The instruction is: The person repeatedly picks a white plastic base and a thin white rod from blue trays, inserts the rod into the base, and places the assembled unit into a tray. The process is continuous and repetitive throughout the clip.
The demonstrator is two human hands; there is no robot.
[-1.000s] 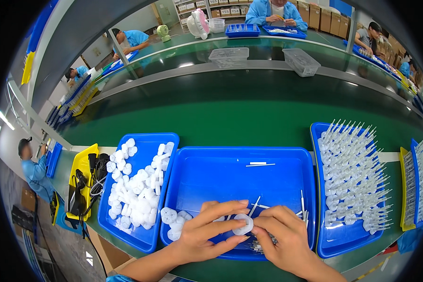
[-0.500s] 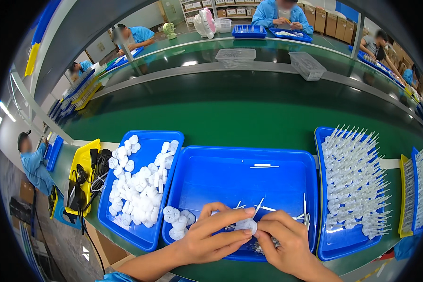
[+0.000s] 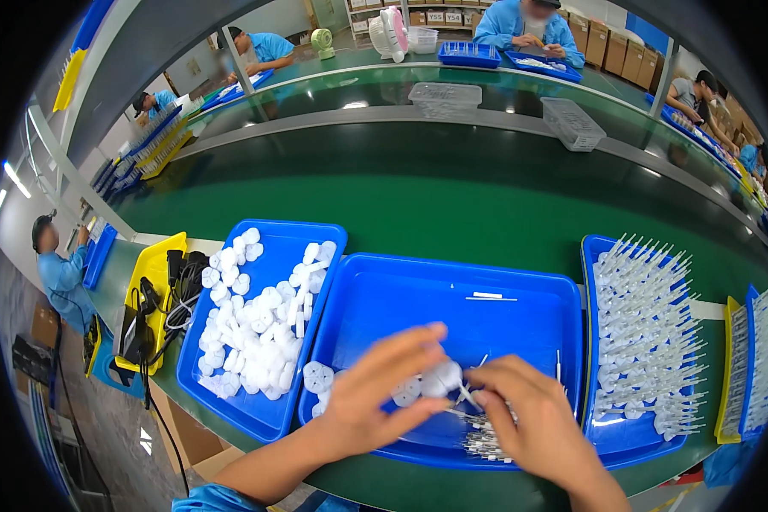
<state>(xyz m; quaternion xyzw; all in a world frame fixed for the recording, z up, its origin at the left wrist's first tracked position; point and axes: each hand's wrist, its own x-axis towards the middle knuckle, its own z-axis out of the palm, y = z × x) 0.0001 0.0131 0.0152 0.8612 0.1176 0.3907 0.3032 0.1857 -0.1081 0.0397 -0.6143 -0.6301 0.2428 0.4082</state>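
Observation:
Over the middle blue tray [image 3: 367, 282], a white round plastic disc [image 3: 441, 378] with a thin white rod [image 3: 467, 394] at its right side hangs between my hands. My right hand [image 3: 529, 414] pinches the rod between thumb and fingers. My left hand [image 3: 375, 388] is open, its fingers spread and slightly blurred. Its thumb is close under the disc; whether they touch I cannot tell. Below my hands, several thin metal-tipped rods [image 3: 489, 444] lie in a heap in the tray. A few loose discs [image 3: 318, 377] rest at the tray's left side, partly behind my left hand.
To the left, a blue tray [image 3: 333, 235] holds many white discs; beyond it a yellow tray [image 3: 151, 277] holds black cables. On the right, a blue tray [image 3: 610, 456] carries rows of discs with upright rods. People work across the green table [image 3: 401, 188], near clear plastic boxes [image 3: 572, 124].
My left fingers have opened and drawn back from the disc. The disc and rod have tilted, the rod now slanting down to the right. The whole view has shifted slightly.

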